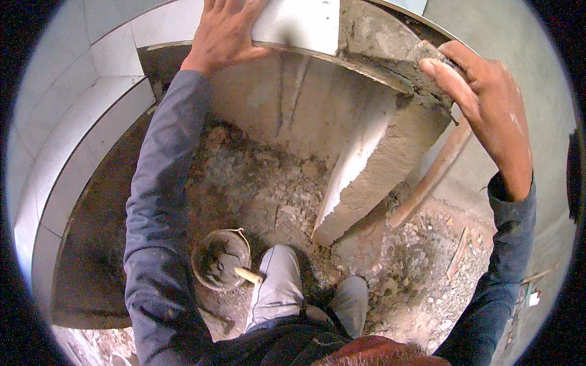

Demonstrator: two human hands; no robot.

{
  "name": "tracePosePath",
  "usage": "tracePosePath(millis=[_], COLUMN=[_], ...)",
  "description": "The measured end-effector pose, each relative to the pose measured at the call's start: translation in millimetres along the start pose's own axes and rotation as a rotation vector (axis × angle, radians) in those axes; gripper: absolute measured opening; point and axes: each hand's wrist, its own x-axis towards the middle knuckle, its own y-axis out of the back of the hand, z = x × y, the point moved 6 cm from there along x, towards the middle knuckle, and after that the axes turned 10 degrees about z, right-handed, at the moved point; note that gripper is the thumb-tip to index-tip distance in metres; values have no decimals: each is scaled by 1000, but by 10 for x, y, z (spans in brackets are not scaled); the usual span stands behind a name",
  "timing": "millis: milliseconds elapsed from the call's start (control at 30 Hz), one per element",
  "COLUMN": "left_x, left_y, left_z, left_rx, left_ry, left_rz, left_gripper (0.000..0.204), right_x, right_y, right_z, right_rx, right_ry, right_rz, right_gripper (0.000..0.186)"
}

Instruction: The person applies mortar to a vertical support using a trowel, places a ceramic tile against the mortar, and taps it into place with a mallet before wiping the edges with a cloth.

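My left hand (223, 33) lies at the top with fingers apart, pressed on a white tile (296, 24) along the front of a raised ledge. My right hand (479, 104) grips the end of the ledge at the upper right, fingers curled round the rough, mortar-crusted slab edge (375, 36); what is beneath the fingertips is partly hidden. Under that end stands a rough mortar-coated pillar (384, 158) with a white side, and a wooden pole (430, 177) leans beside it.
A bucket of grey mortar (217, 259) with a wooden-handled tool (247, 274) sits by my legs (278, 287). White-tiled steps or walls (79, 122) curve along the left. Rubble (421, 262) covers the floor, and a grey wall (525, 49) rises at the right.
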Motion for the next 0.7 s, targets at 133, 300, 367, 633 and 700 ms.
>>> tracePosePath(millis=[133,300,367,633,700], left_x=[-7,9,-10,32,21], left_y=[2,42,31,77,84], left_z=[13,22,26,98,49], left_rx=[-5,-7,-10,32,51], left_ry=[13,31,21,31,29], left_rz=[10,2,12,-20,-16], left_gripper=[118,118,119,123,123], right_x=[53,72,85,166,179], right_y=[-66,-98,-115,-129,-155], right_z=[144,237,250,22,2], right_rx=[136,216,226,16,33], right_ry=[7,-30,-42,24,41], right_rz=[12,-17,-45,6,34], right_gripper=[38,43,43,41,41])
